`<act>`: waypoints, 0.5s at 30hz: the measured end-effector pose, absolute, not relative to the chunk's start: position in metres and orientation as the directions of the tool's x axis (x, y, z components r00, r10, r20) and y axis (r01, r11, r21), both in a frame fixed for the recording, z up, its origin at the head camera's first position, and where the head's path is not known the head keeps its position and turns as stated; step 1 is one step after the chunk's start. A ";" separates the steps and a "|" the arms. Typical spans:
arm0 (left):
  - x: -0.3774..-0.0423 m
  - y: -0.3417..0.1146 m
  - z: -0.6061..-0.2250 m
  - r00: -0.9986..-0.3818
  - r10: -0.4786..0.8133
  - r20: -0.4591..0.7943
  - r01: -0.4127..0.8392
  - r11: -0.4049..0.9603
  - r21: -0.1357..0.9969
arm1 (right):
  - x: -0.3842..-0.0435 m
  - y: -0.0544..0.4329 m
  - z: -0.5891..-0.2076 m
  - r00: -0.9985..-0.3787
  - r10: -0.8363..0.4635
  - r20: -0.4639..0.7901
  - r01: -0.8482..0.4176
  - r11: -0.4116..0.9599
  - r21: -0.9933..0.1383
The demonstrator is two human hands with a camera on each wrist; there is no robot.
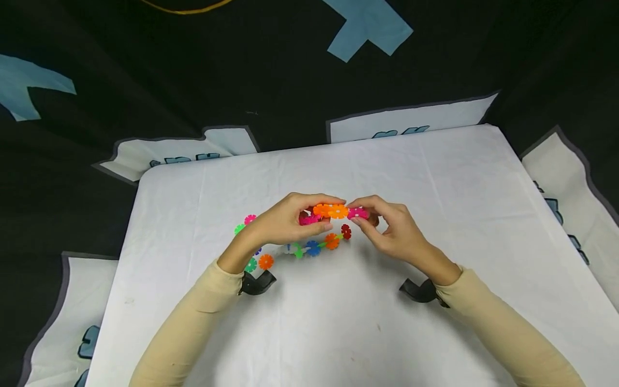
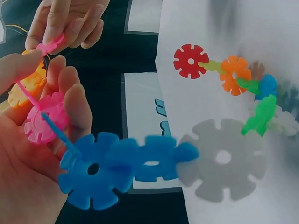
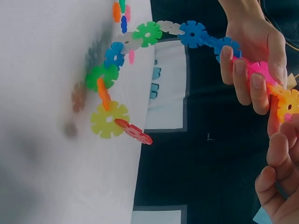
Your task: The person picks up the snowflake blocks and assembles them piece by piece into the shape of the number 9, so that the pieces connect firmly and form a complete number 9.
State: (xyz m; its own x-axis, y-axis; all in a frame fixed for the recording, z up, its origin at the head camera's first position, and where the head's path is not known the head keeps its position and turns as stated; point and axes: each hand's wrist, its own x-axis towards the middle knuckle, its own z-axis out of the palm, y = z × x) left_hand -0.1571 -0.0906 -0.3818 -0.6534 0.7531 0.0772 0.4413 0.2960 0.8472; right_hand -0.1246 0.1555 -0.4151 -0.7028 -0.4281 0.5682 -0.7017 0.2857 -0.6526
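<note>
Left hand [image 1: 290, 217] grips orange flower discs [image 1: 338, 211], right hand [image 1: 397, 228] pinches a pink disc [image 1: 358, 213]; twisting could unhook the near, dangling chain [image 1: 313, 248].

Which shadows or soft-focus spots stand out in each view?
Head: soft shadows on the white table beside both sleeves; left wrist: the gray disc looks slightly soft; right wrist: blurry-edged shadows left of the disc chain.
</note>
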 end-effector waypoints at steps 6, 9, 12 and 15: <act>-0.158 -0.089 -0.382 -0.634 0.770 0.072 0.441 0.284 0.852 | -0.127 0.156 -0.414 -0.694 -0.417 0.587 -0.713 0.279 -0.644; -0.158 -0.089 -0.382 -0.635 0.769 0.072 0.433 0.278 0.857 | -0.127 0.156 -0.414 -0.695 -0.413 0.588 -0.711 0.277 -0.646; -0.157 -0.089 -0.382 -0.643 0.764 0.055 0.404 0.277 0.872 | -0.127 0.156 -0.413 -0.699 -0.412 0.585 -0.708 0.278 -0.650; -0.156 -0.090 -0.380 -0.651 0.759 0.023 0.360 0.281 0.889 | -0.127 0.157 -0.413 -0.698 -0.415 0.583 -0.708 0.281 -0.648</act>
State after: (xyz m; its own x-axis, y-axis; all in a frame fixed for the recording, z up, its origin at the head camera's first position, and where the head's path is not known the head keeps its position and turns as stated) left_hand -0.1559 -0.0899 -0.3804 -0.6507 0.7590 0.0234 0.3602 0.2813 0.8895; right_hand -0.1267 0.1567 -0.4127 -0.6984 -0.4154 0.5828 -0.7079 0.2811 -0.6480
